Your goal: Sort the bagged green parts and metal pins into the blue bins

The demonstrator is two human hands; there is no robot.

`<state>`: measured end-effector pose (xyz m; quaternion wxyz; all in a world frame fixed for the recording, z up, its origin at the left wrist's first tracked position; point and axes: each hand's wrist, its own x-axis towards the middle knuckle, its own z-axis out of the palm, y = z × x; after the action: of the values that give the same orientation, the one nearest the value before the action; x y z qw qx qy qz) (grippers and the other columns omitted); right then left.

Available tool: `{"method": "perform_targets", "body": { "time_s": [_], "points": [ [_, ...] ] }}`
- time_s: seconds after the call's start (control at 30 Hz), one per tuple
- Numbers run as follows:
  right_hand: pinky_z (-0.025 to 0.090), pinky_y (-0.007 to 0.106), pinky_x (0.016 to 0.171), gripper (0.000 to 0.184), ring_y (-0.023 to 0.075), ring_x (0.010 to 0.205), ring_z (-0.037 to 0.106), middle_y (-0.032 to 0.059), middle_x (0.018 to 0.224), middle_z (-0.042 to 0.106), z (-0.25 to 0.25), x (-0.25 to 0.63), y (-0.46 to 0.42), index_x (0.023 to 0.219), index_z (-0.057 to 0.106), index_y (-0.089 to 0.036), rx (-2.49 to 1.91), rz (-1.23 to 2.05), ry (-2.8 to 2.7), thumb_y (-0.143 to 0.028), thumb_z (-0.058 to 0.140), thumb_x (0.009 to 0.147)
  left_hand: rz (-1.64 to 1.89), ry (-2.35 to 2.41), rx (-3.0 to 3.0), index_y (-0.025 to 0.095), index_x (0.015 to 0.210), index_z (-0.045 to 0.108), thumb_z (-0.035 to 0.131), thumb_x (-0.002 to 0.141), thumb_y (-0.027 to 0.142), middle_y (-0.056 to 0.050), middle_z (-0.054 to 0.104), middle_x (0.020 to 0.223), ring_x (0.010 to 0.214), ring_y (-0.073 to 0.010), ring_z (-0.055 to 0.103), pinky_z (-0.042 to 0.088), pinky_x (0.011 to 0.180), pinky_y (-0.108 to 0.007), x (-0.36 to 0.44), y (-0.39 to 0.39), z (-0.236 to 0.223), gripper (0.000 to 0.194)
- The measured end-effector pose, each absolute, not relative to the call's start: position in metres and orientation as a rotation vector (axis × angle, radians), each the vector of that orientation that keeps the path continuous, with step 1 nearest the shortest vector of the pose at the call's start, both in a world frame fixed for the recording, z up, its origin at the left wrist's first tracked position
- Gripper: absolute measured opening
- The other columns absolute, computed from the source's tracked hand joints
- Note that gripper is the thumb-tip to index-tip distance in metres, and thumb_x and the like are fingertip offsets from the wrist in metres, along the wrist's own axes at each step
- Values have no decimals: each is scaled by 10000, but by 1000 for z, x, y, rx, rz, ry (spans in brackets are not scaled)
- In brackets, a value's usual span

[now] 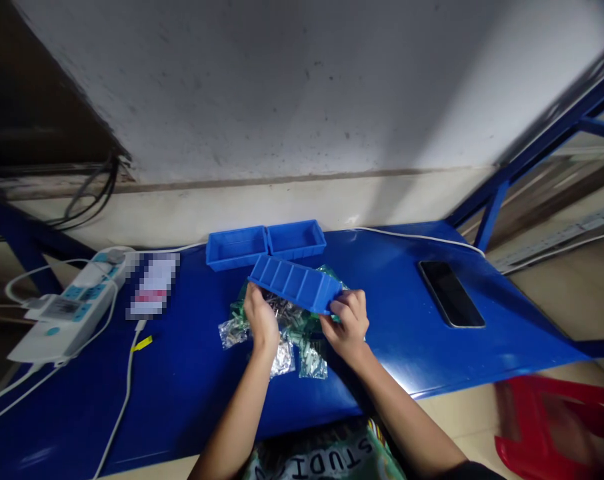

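Both my hands hold a blue plastic parts bin point(295, 283), tilted with its ribbed outer side facing up. My left hand point(262, 320) grips its left end from below, with the fingertips hidden behind it. At the right end, the fingers of my right hand point(347, 321) are curled round the bin's edge. Under the bin lies a pile of small clear plastic bags point(312, 360) with small parts in them, metallic and pale, too small to name. Just behind stand two more blue bins, a left one point(237, 248) and a right one point(296, 240), side by side.
A white power strip point(85, 300) with plugs and cables lies at the left, near a charging phone point(155, 285). A dark phone point(451, 293) rests on the right of the blue table point(402, 367). A red stool point(552, 427) stands beyond the front right edge.
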<state>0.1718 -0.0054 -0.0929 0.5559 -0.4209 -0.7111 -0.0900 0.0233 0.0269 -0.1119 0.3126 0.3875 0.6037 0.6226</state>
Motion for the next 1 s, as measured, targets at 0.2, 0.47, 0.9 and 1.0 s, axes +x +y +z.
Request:
{"method": "perform_targets", "body": {
  "time_s": [0.2, 0.47, 0.9, 1.0],
  "points": [
    [414, 302, 648, 209, 171, 739, 457, -13, 621, 398, -93, 190, 22, 704, 444, -221, -912, -435, -1629, -29, 511, 756, 1445, 1786, 1332, 170, 893, 631, 393, 884, 360, -69, 658, 830, 878, -232, 596, 451, 851, -376, 16, 21, -93, 305],
    [423, 291, 663, 121, 135, 691, 457, -6, 746, 454, -83, 251, 75, 846, 474, -193, -1491, -110, -1002, -263, 521, 758, 854, 1819, 2118, 266, 1409, 313, 451, 889, 416, -69, 352, 1463, 1364, -287, 264, 260, 1088, -512, -19, -34, -71, 558],
    [466, 353, 691, 171, 179, 615, 569, -3, 614, 569, -120, 314, 142, 795, 636, -186, -1953, 397, -879, -217, 673, 631, 396, 1988, 2314, 227, 1470, 125, 458, 828, 571, -164, 181, 1521, 1381, -385, 166, 201, 997, -690, -37, -95, -135, 800],
    [461, 359, 756, 169, 180, 711, 583, -2, 673, 584, -123, 304, 161, 840, 627, -176, -1954, 404, -934, -184, 683, 681, 374, 1969, 2289, 236, 1449, 211, 460, 828, 565, -169, 188, 1517, 1372, -382, 198, 185, 993, -694, -38, -87, -131, 745]
  ]
}}
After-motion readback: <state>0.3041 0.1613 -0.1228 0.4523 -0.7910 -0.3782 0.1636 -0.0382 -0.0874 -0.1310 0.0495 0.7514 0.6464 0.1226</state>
